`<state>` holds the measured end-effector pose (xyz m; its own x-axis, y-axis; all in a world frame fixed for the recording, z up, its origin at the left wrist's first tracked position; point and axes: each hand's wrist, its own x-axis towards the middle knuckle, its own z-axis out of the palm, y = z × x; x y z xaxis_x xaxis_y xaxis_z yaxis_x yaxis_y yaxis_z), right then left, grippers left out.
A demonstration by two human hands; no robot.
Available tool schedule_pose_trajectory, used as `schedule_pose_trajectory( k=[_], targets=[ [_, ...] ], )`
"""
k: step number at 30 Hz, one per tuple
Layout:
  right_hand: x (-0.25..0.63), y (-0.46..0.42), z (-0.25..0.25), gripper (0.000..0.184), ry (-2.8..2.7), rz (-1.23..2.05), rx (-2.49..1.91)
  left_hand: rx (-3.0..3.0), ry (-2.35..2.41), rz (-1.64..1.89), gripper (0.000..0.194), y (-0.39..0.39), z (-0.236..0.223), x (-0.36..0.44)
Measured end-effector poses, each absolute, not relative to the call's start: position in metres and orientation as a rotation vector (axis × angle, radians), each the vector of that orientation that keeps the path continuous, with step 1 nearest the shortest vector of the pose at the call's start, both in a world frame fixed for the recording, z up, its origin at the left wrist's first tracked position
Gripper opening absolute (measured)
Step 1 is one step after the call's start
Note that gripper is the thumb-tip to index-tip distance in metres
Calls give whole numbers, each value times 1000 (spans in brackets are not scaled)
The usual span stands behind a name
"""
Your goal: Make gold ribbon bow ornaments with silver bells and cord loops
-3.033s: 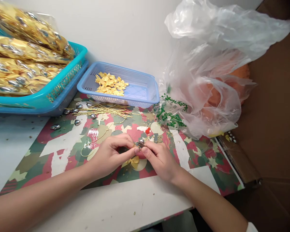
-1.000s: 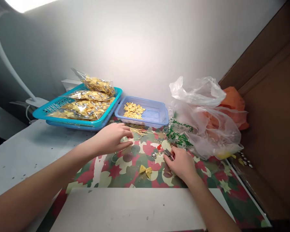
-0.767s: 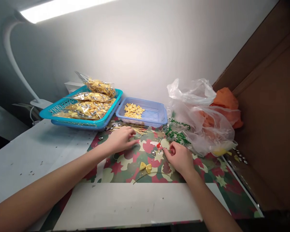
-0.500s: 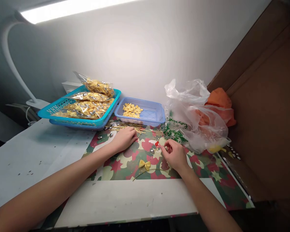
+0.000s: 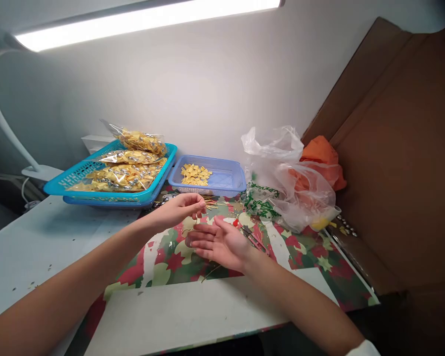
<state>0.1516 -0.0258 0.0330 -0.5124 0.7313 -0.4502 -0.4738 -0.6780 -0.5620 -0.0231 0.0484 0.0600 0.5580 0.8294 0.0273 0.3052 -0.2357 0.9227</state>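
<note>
My left hand (image 5: 187, 206) is raised over the patterned mat, thumb and fingertips pinched on a thin golden cord (image 5: 186, 231) that hangs in a loop below. Beside it my right hand (image 5: 224, 243) is turned partly palm up, fingers stretched out and slightly apart, close to the hanging cord. A small dark, shiny round thing at its fingertips is too unclear to name. Another golden cord (image 5: 210, 273) shows under the right hand. Small scissors (image 5: 256, 240) lie right of that hand, with a small red piece (image 5: 236, 222) nearby.
Behind are a blue basket (image 5: 228, 182) with small yellow bows (image 5: 195, 174) and, left, a turquoise basket (image 5: 68, 182) with filled clear bags (image 5: 128, 177). Plastic bags (image 5: 278, 183) crowd the right, beside a cardboard wall (image 5: 385, 148). A lamp (image 5: 152, 20) hangs above.
My left hand has lifted from the sticks and come right, now pinching a cord. The right hand has moved left and opened, uncovering the scissors; the loose bow is hidden. The view has shifted.
</note>
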Motion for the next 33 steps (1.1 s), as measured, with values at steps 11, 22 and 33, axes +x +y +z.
schedule_pose_trajectory(
  k=[11, 22, 33],
  targets=[
    [146, -4, 24, 16, -211, 1823, -778, 1853, 864, 561, 39, 30, 86, -28],
    [154, -7, 16, 30, -409, 1715, -753, 1963, 895, 324, 31, 27, 73, -24],
    [153, -12, 18, 29, -577, 1570, -831, 2934, 712, 1140, 10, 25, 58, -14]
  ],
)
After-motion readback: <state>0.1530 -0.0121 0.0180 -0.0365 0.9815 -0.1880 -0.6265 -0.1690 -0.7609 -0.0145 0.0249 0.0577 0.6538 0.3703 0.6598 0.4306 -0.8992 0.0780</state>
